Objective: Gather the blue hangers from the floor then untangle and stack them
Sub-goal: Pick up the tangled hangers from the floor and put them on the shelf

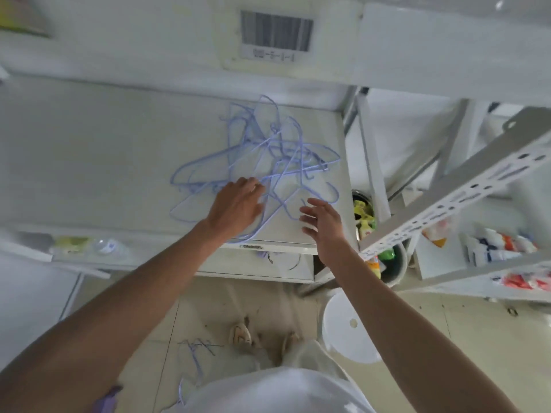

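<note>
Head view: tangle of blue hangers (262,162) lies on the white shelf top (89,159), centre frame. Left hand (238,204) rests on its lower edge, fingers loosely curled, grip unclear. Right hand (322,225) hovers spread, just right of the tangle. Left is nearer.

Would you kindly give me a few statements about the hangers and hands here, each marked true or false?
1. The blue hangers lie in a neat stack. False: they are a tangled heap on the white surface.
2. The left hand touches the heap. True.
3. The right hand grips a hanger. False: its fingers are spread and hold nothing.
4. Some hangers on the floor remain by the feet. True.
5. A white stool stands on the floor. True.
</note>
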The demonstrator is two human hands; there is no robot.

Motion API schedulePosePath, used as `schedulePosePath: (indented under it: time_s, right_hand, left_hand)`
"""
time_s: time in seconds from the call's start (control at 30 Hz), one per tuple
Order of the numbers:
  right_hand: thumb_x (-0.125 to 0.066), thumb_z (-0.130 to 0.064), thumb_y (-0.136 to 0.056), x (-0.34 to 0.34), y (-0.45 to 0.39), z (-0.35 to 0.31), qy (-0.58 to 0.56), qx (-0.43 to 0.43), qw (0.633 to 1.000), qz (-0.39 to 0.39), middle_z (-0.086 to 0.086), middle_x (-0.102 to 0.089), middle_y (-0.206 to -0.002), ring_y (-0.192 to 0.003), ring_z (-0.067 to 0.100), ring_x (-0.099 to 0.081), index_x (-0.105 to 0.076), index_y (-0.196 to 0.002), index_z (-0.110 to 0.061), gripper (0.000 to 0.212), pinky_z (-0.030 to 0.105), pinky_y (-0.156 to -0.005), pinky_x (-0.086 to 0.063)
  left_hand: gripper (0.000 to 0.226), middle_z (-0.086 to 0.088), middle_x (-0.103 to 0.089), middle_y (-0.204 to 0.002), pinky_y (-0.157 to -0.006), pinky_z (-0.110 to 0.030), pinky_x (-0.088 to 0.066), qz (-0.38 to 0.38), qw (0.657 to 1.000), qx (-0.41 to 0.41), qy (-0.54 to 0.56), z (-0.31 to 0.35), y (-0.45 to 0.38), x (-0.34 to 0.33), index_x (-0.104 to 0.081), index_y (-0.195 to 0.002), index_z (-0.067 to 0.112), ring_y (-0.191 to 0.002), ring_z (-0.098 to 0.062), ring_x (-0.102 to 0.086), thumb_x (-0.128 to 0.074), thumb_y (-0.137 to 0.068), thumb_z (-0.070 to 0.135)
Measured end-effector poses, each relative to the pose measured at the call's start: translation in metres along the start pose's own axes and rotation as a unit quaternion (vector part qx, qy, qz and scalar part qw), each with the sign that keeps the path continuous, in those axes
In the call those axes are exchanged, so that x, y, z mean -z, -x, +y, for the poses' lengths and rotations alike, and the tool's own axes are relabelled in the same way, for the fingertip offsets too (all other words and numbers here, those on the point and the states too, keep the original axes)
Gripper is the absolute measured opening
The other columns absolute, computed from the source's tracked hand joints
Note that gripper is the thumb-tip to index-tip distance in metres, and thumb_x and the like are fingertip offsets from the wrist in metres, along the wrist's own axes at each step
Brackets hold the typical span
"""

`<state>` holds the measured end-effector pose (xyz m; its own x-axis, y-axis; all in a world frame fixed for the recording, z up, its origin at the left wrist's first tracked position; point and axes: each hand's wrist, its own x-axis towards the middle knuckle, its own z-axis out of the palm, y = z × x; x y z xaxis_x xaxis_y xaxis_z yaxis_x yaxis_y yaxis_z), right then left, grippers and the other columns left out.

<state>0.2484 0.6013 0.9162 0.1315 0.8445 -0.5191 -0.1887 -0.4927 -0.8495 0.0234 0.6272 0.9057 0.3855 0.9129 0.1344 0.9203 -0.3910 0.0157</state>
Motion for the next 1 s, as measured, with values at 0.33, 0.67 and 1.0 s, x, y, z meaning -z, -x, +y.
schedulePosePath:
  time_s: [0.33, 0.67, 1.0]
  right_hand:
    - [-0.055, -0.013, -0.100, -0.107, 0.035, 0.033, 0.582, 0.384, 0.653, -0.296, 0.008, -0.058, -0.142, -0.135, 0.029, -0.051, -0.062, -0.138, -0.014, 0.039, 0.042, -0.110, -0.042]
    - [-0.046, -0.029, -0.106, -0.020, 0.154, 0.193, 0.680, 0.429, 0.214, -0.554, 0.009, -0.033, -0.167, -0.151, 0.029, -0.037, -0.040, -0.157, -0.013, 0.054, 0.042, -0.118, -0.039]
    - [-0.038, -0.026, -0.109, 0.053, 0.231, 0.294, 0.700, 0.367, 0.007, -0.613, 0.015, -0.046, -0.154, -0.139, 0.031, -0.045, -0.052, -0.142, -0.002, 0.043, 0.045, -0.108, -0.044]
  left_hand:
    - [0.054, -0.015, -0.043, -0.159, -0.110, -0.048, -0.039, -0.062, 0.929, 0.365, 0.018, 0.063, 0.211, 0.002, -0.056, -0.141, 0.009, -0.144, -0.036, -0.042, -0.056, -0.095, 0.038]
    - [0.056, -0.005, -0.025, -0.168, -0.119, -0.041, -0.026, -0.175, 0.690, 0.692, 0.123, 0.326, 0.443, -0.021, -0.038, -0.153, 0.018, -0.153, -0.027, -0.024, -0.039, -0.105, 0.046]
    - [0.053, -0.006, -0.035, -0.163, -0.117, -0.047, -0.034, -0.191, 0.495, 0.828, 0.180, 0.486, 0.522, -0.034, -0.042, -0.151, 0.018, -0.148, -0.027, -0.034, -0.037, -0.105, 0.044]
